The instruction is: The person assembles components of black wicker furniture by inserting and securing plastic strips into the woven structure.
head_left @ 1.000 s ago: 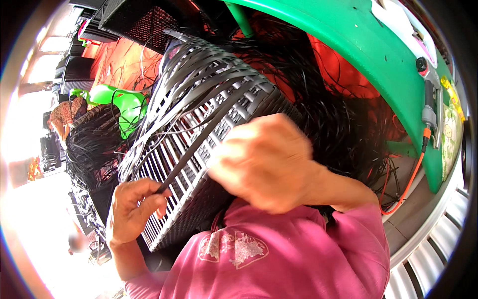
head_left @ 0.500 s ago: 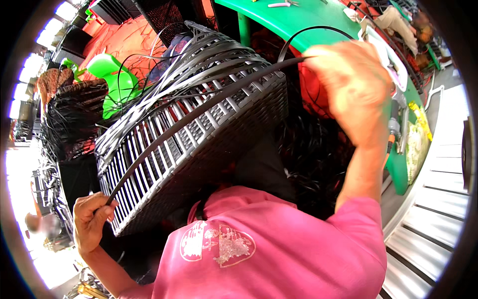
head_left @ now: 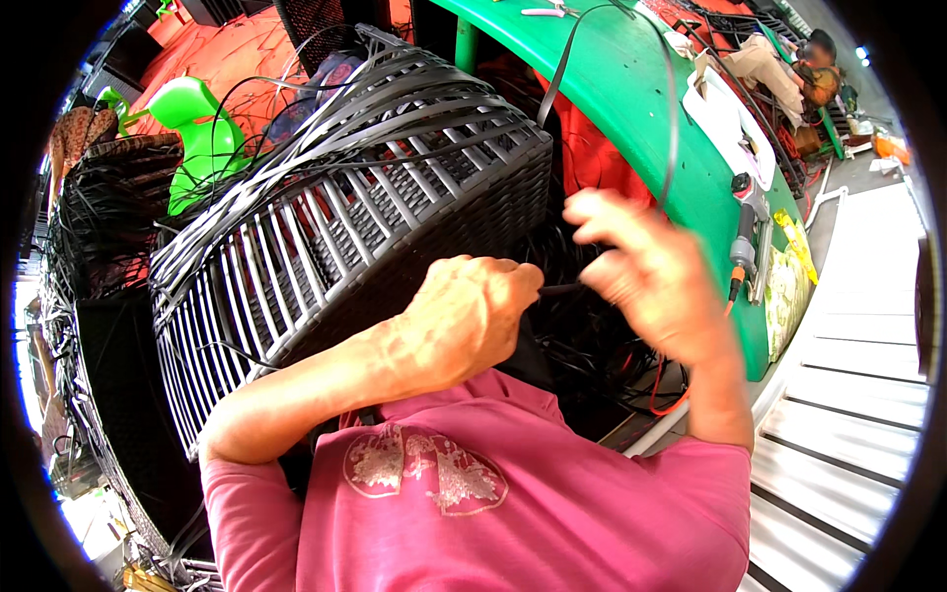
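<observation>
A black woven basket-like piece (head_left: 464, 212) leans in front of me, with parallel slats and many long loose strips over its upper side. My left hand (head_left: 469, 316) has crossed in front of my chest and is closed on a flat black plastic strip (head_left: 562, 289), whose short dark stretch shows right of the fist. Just right of it, my right hand (head_left: 646, 281) is slightly blurred, its fingers spread apart and curved near the strip. A thin black loop (head_left: 674, 128) arches above my right hand; where it runs behind the fingers is hidden.
A green table (head_left: 602, 59) curves along the right, bearing a power tool (head_left: 742, 237) and a white tray-like object (head_left: 725, 123). A green chair (head_left: 197, 123) stands far left, and a white slatted bench (head_left: 838, 405) lies right. Another person (head_left: 789, 74) sits far right.
My left hand has moved from the basket's lower left corner to the middle, beside my right. The right hand has come down and its fingers have spread; the long strip is no longer stretched across.
</observation>
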A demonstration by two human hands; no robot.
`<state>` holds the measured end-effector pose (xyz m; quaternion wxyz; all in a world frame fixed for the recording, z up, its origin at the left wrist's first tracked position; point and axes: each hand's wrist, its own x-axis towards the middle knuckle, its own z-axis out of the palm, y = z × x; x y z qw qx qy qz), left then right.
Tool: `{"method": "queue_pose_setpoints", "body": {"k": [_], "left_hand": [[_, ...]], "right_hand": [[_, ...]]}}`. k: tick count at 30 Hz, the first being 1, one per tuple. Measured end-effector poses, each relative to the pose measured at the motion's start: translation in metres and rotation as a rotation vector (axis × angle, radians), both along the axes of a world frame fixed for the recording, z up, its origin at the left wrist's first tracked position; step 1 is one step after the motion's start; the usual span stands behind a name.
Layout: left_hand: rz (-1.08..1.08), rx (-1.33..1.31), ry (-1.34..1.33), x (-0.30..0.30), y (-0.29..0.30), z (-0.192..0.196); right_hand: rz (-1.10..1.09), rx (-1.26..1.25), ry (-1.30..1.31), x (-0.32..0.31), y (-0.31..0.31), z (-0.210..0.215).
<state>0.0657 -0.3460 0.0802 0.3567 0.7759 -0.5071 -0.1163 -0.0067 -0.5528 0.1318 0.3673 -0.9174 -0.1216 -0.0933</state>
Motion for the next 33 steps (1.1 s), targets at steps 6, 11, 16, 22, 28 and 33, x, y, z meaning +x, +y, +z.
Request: {"method": "queue_pose_setpoints", "body": {"k": [6,11,16,22,28,33], "left_hand": [[-0.056,-0.008,0.451,0.008,0.004,0.011],[0.119,0.09,0.19,0.025,0.041,0.011],[0.242,0.103,0.364,0.024,0.033,0.014],[0.118,-0.003,0.344,0.029,0.011,0.01],[0.152,0.035,0.341,0.043,0.034,0.002],[0.03,0.017,0.578,0.043,0.002,0.011]], "right_hand": [[0.113,0.17,0.258,0.005,-0.001,-0.023],[-0.266,0.152,0.201,0.011,-0.084,0.013],[-0.098,-0.541,-0.188,0.032,-0.048,-0.009],[0.201,-0.212,-0.014,0.029,0.013,-0.039],[0.139,-0.126,0.175,0.031,-0.03,-0.026],[0.191,-0.101,0.143,0.038,0.013,-0.035]]}}
